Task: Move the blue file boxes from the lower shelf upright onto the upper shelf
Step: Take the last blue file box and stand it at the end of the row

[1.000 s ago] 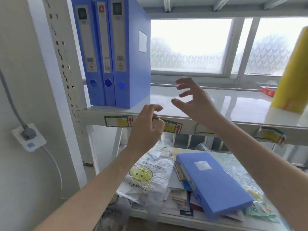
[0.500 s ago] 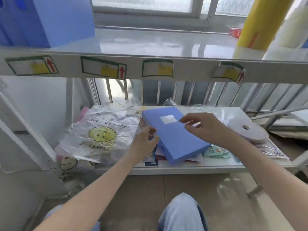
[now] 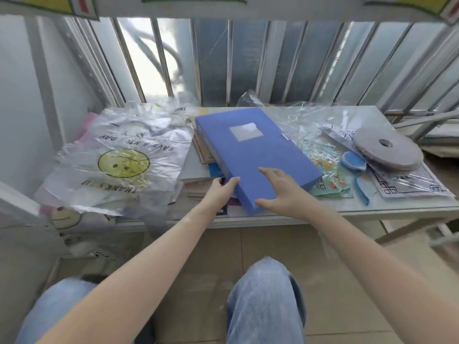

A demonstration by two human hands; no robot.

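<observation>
A: One blue file box (image 3: pixel 255 155) in sight, lying flat on the lower shelf (image 3: pixel 285 216), skewed, its near corner over the front edge. It rests on a stack of notebooks and papers (image 3: pixel 198 167).

B: Hands?

A: Both on the near end. Left hand (image 3: pixel 219 189) is curled round the left edge, thumb on top, fingers tucked below where I cannot see them. Right hand (image 3: pixel 280 192) is spread wide, fingers laid flat across the lid, thumb against the near corner. Neither hand has closed fully on the box; whether it has left the stack, cannot tell.

B: Surroundings?

A: Left of the box, touching the stack, a crumpled clear plastic bag with a yellow smiley face (image 3: pixel 121 162). Right of it, more clear plastic wrap (image 3: pixel 318 120) over colourful packets (image 3: pixel 327 177); farther right a small blue round item (image 3: pixel 352 161) and a grey flat roll with a centre hole (image 3: pixel 387 150). Overhead, the upper shelf's front rail (image 3: pixel 298 8) with labels. Vertical metal bars (image 3: pixel 231 63) behind.
</observation>
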